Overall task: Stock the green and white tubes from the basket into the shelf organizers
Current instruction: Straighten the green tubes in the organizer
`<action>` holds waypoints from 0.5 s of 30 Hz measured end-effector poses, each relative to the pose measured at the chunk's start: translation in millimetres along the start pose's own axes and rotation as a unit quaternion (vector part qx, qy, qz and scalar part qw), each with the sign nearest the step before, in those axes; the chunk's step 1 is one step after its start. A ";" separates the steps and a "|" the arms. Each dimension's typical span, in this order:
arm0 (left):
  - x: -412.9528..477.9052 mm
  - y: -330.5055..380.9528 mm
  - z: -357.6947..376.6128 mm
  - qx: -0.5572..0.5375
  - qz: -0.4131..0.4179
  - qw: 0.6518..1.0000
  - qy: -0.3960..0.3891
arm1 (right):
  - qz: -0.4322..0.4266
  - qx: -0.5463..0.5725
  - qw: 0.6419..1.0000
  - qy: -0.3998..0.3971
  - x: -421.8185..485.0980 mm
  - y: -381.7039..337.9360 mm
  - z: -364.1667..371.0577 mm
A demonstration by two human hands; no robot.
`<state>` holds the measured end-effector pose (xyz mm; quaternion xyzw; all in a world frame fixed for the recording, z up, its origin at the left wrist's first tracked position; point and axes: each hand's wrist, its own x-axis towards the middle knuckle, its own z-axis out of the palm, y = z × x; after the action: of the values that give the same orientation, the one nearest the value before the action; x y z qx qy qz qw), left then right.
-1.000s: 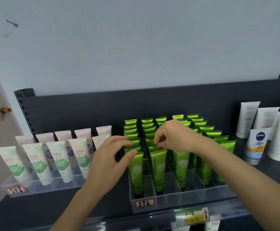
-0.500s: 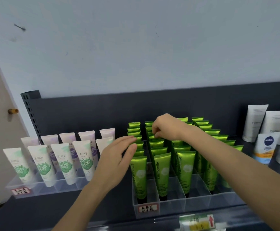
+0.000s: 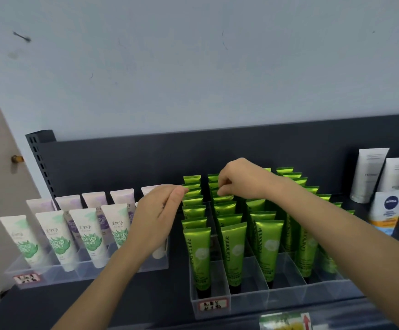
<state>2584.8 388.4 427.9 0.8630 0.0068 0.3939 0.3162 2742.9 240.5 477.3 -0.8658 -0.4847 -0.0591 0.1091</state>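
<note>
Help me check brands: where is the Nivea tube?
In the head view, the Nivea tube stands at the shelf's far right, in front of white tubes, right of the clear organizer of green tubes.

The light is bright, soft and even, seemingly from overhead. The pale wall (image 3: pixel 193 67) reads flat and slightly bluish, and the dark shelf (image 3: pixel 146 158) looks matte. The green tubes (image 3: pixel 197 253) carry a sheen along their tops and faces. Shadows are faint and edgeless. The wide lens bows the shelf's back edge and tilts its left post. The bottom label (image 3: pixel 286 321) is smeared, and small print is mushy.
</note>
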 end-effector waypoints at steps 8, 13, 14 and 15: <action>47.9 -13.5 -0.1 0.086 -0.070 0.991 -0.080 | 0.005 -0.046 0.998 -0.039 24.9 8.6 10.1; 57.9 -19.4 -1.2 0.108 -0.077 0.988 -0.079 | -0.002 -0.039 0.999 -0.036 30.7 11.4 14.8; 58.8 -20.2 -1.7 0.112 -0.078 0.988 -0.078 | -0.004 -0.036 0.999 -0.036 30.7 11.8 14.6; 59.5 -20.6 -1.8 0.116 -0.077 0.987 -0.079 | -0.003 -0.032 0.999 -0.037 30.2 12.3 14.4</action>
<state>2629.5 421.3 457.6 0.9191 0.0943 0.2955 0.2429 2769.1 262.9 468.0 -0.8689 -0.4890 -0.0433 0.0631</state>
